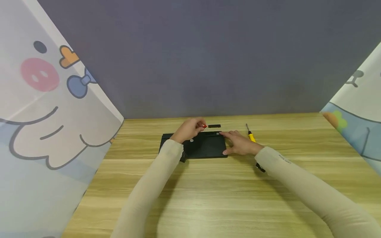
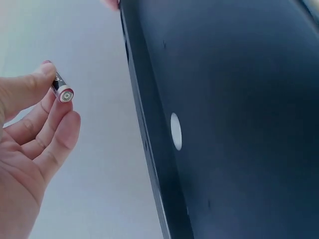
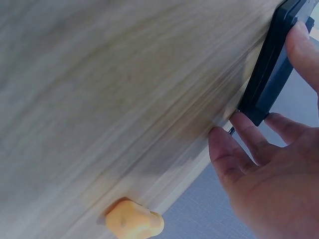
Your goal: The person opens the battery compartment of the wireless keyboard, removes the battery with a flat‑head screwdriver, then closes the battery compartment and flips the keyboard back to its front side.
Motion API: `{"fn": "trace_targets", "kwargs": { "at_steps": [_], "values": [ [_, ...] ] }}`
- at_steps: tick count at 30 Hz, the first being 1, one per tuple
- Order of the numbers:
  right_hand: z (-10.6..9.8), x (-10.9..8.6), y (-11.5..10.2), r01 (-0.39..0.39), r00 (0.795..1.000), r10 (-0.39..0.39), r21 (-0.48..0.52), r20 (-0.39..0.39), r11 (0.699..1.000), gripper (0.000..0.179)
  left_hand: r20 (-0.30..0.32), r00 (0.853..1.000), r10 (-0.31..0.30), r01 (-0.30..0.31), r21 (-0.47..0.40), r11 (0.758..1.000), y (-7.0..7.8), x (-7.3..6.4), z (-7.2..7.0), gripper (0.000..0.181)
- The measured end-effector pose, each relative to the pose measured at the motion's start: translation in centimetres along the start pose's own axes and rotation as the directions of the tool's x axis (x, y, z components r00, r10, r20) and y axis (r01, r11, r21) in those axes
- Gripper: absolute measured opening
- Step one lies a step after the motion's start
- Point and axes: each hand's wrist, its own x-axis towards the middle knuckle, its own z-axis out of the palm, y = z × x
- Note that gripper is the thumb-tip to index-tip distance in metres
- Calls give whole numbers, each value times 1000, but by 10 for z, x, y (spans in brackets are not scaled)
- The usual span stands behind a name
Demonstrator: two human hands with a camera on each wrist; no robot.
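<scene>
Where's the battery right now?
In the head view, the battery is pinched in the left hand, beyond the far edge of the flat black device and just left of the thin black strip.

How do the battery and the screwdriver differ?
The battery is short and stubby, while the screwdriver is clearly longer, with a thin shaft. The battery shows red and dark colours; the screwdriver has a yellow handle. The battery is being held between fingertips, whereas the screwdriver lies on the table, unheld. Both are longer than they are wide.
</scene>
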Motion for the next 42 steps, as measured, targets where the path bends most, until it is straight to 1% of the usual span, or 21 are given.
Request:
{"fn": "trace_targets", "kwargs": {
  "at_steps": [5, 9, 12, 15, 18, 22, 25, 28, 33, 38, 42],
  "values": [
    [-1, -2, -1, -8, 1000, 8, 8, 18, 1000, 89, -23, 999, -31, 32, 17, 999, -18, -14, -12, 12],
    [-1, -4, -1, -13, 1000, 13, 1, 19, 1000, 90, -38, 995, -91, 92, 25, 995, -36, -26, -23, 10],
    [-1, -4, 0, -21, 1000, 21, -2, 17, 1000, 90, -67, 987, -146, 147, 23, 989, -50, -35, -32, 10],
    [-1, -4, 0, -21, 1000, 21, 0, 14, 1000, 90, -93, 972, -216, 217, 4, 976, -63, -44, -40, 10],
    [0, -4, 1, -15, 1000, 15, 0, 10, 1000, 90, -117, 950, -288, 287, -25, 958, -73, -53, -47, 8],
    [0, -4, -1, -8, 1000, 8, -1, 9, 1000, 90, -150, 922, -357, 353, -50, 934, -84, -63, -53, 5],
    [0, -3, -1, -4, 1000, 4, -2, 9, 1000, 90, -163, 902, -399, 398, -40, 917, -90, -69, -57, 7],
    [0, -2, -1, -6, 1000, 6, 3, 8, 1000, 89, -162, 884, -439, 438, -40, 898, -95, -71, -59, 8],
    [1, -2, 0, -12, 1000, 12, 8, 11, 1000, 89, -166, 862, -478, 475, -60, 878, -103, -67, -59, 10],
    [0, -2, -2, -28, 1000, 28, 18, 12, 999, 89, -172, 858, -483, 484, -40, 874, -111, -62, -60, 13],
    [-1, -3, -3, -22, 1000, 22, 18, 11, 1000, 89, -137, 856, -499, 502, -15, 865, -118, -58, -61, 15]
  ]
}}
